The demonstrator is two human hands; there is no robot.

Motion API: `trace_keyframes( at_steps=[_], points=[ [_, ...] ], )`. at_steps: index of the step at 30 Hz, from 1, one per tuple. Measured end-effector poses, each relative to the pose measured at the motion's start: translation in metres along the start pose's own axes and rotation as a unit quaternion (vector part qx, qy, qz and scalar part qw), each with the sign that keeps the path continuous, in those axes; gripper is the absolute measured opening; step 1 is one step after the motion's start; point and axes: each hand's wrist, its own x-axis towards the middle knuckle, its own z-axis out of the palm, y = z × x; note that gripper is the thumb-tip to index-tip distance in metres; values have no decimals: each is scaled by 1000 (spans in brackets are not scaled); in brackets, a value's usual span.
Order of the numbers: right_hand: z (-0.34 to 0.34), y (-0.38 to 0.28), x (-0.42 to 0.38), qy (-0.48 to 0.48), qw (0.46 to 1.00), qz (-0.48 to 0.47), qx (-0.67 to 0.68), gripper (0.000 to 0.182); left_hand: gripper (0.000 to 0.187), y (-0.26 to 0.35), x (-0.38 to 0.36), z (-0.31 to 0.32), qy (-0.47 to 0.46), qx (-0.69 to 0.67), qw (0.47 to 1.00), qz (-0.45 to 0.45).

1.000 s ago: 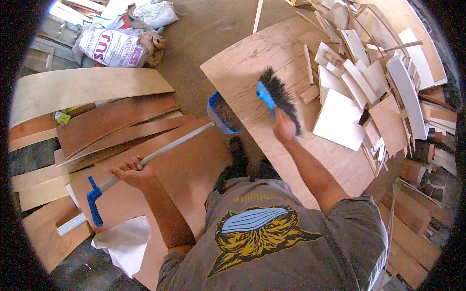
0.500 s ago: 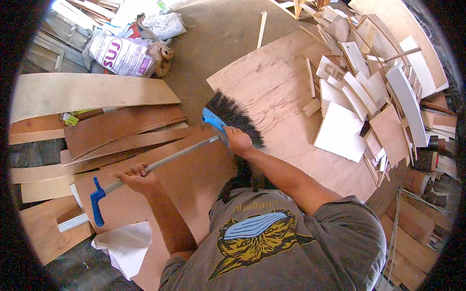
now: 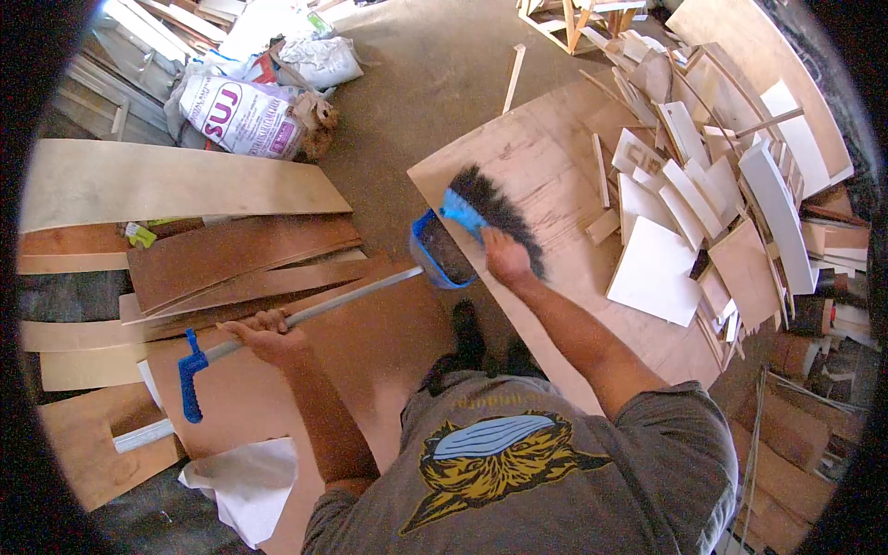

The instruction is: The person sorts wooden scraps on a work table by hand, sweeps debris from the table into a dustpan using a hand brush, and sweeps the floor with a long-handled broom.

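My right hand (image 3: 507, 257) is closed round the blue back of a hand brush (image 3: 495, 208). Its black bristles fan out over the left edge of a plywood sheet (image 3: 546, 166). Beneath that edge hangs the blue scoop of a long-handled dustpan (image 3: 423, 254), with greyish dust visible inside. My left hand (image 3: 268, 338) grips the dustpan's pale metal pole near its upper end, where a blue hook-shaped grip sticks out past the hand. Part of the scoop is hidden by the plywood and the brush.
Wood offcuts (image 3: 680, 176) and white boards lie heaped on the plywood's right side. To the left are stacked brown panels (image 3: 240, 250) and a crumpled white sheet (image 3: 245, 490). Printed sacks (image 3: 236, 116) stand on the floor at the upper left.
The brush and my right hand have moved right, from over the dustpan onto the plywood edge, bringing the blue scoop into view. My left hand keeps its hold on the pole.
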Motion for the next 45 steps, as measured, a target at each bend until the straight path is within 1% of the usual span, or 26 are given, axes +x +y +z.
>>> trace_keyframes(
  at_steps=[2,4,5,7,10,13,16,19,22,25,27,28,29,30,31,34,35,37,38,39,42,44,45],
  points=[
    [11,-30,-10,-66,998,-12,4,49,36,-5,7,0,3,-7,1000,-14],
    [32,-57,-18,-28,998,-57,-3,50,32,-8,14,1,4,-9,999,-33],
    [38,-65,-19,-20,998,-62,25,49,31,-8,16,4,4,-14,999,-40],
    [22,-83,-13,-3,994,-72,79,49,29,-6,20,9,4,-22,998,-54],
    [4,-87,11,51,991,-64,109,47,34,-11,33,9,-13,8,1000,-9],
    [-9,-65,41,150,971,-72,170,46,37,-16,50,6,-4,-13,999,-40],
    [-28,-41,64,137,980,-12,140,46,38,-10,54,17,-1,-2,1000,-28],
    [-41,-11,81,146,983,59,98,46,42,-16,75,14,9,-6,999,-41],
    [-65,9,83,166,979,112,50,47,46,-20,83,18,-14,-1,1000,-14],
    [-37,27,80,192,976,99,-9,45,50,-25,94,16,-12,-19,999,-44],
    [-12,18,79,69,991,113,-10,43,53,-21,87,25,-32,-10,999,-24],
    [3,12,79,7,993,120,-10,42,54,-23,88,29,-23,-5,1000,-20],
    [24,1,82,-5,995,104,-3,41,55,-25,88,32,-13,1,1000,-16],
    [42,-12,85,-18,996,88,5,40,56,-33,94,32,18,8,1000,-18],
    [40,-33,86,-12,997,68,22,40,57,-37,98,32,47,16,999,-20],
    [37,-75,104,11,997,3,80,40,56,-40,93,40,-1,19,1000,-2],
    [39,-82,108,17,995,-19,100,40,56,-40,94,43,8,16,1000,-13],
    [34,-89,120,28,993,-12,112,39,56,-40,98,52,25,6,999,-34],
    [31,-89,131,37,992,-11,117,39,56,-41,102,57,21,4,999,-27],
    [20,-87,142,76,984,-8,162,38,55,-42,105,61,18,3,1000,-20],
    [-1,-75,172,130,973,14,192,37,54,-49,114,80,16,6,1000,2],
    [-37,-69,193,133,975,19,177,35,53,-56,126,96,23,10,1000,8],
    [-45,-64,202,133,976,22,170,34,53,-60,134,105,32,11,999,6]
  ],
)
